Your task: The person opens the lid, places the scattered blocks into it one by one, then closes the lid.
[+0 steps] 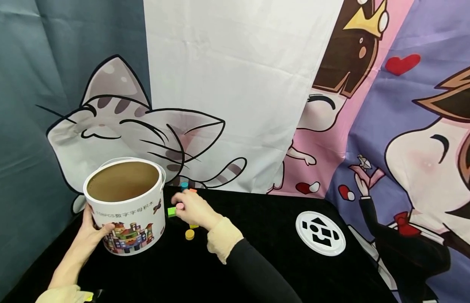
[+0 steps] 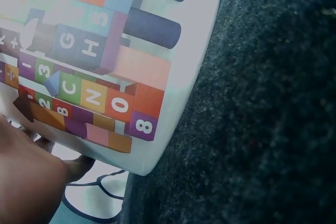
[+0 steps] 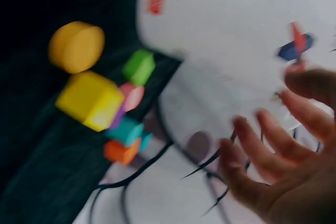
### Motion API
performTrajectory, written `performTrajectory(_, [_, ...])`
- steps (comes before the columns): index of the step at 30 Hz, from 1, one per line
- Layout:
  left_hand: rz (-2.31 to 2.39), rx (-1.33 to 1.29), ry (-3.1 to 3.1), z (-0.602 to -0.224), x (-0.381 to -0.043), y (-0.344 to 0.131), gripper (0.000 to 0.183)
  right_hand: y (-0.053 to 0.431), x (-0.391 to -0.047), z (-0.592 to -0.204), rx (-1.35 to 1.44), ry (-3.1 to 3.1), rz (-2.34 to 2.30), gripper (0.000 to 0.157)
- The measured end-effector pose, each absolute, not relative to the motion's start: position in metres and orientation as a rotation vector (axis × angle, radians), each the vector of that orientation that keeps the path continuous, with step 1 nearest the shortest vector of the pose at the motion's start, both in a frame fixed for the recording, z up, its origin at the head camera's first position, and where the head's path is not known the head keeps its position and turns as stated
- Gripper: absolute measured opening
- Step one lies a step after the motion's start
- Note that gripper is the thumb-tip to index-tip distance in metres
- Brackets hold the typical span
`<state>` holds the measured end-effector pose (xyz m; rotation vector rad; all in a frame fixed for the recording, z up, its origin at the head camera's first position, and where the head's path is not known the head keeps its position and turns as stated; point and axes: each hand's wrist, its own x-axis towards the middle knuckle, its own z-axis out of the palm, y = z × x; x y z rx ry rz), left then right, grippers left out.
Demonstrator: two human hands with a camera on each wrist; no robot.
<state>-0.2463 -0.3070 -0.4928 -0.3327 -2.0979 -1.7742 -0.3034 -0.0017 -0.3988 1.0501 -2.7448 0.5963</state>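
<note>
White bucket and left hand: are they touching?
Touching: in the head view, the left hand holds the white bucket, thumb lying across its printed front.

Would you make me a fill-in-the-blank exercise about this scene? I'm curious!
Apart from its prints, the bucket is ____.
The hand gripping it is the person's ____ hand.
In the head view, the white disc lies to the bucket's ____.
The surface beneath the bucket is ____.
Missing words: white; left; right; black.
</note>
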Motion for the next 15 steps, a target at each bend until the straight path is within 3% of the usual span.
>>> performTrajectory(4, [-1.796, -0.351, -2.109, -0.491, -0.247, -0.306, 0.095, 0.015, -0.305, -0.423, 0.992, -2.966, 0.438, 0.017])
performTrajectory(15, [-1.796, -0.324, -2.116, -0.492, -0.245, -0.307, 0.094, 0.019, -0.294, -0.456, 0.89, -3.083, 0.31, 0.03])
